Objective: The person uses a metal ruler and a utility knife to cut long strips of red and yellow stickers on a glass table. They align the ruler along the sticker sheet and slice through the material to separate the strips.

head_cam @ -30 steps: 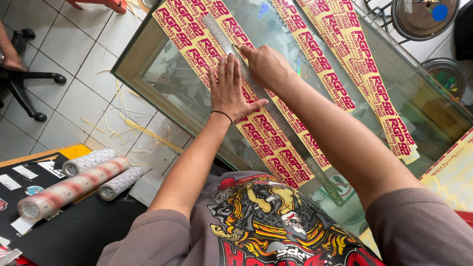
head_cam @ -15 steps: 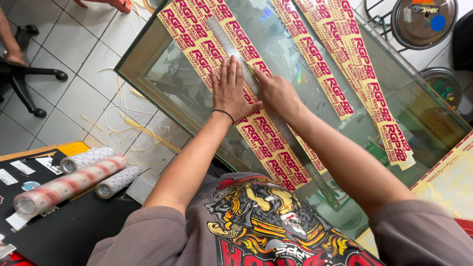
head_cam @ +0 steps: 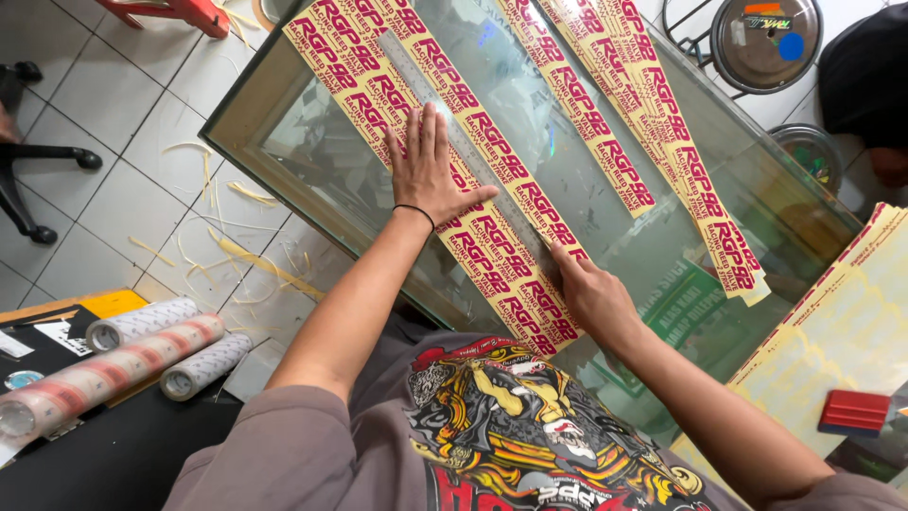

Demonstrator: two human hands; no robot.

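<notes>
Floor (head_cam: 123, 123): pale square tiles, grey grout, yellow offcut strips (head_cam: 251, 260) scattered at left centre. Black chair base (head_cam: 28, 180) on castors at far left edge. Red stool leg (head_cam: 180, 11) at top left. Black side surface (head_cam: 123, 454) in lower left corner carries film rolls (head_cam: 123, 355). Round metal lids (head_cam: 766, 38) at upper right. Even daylight.
</notes>
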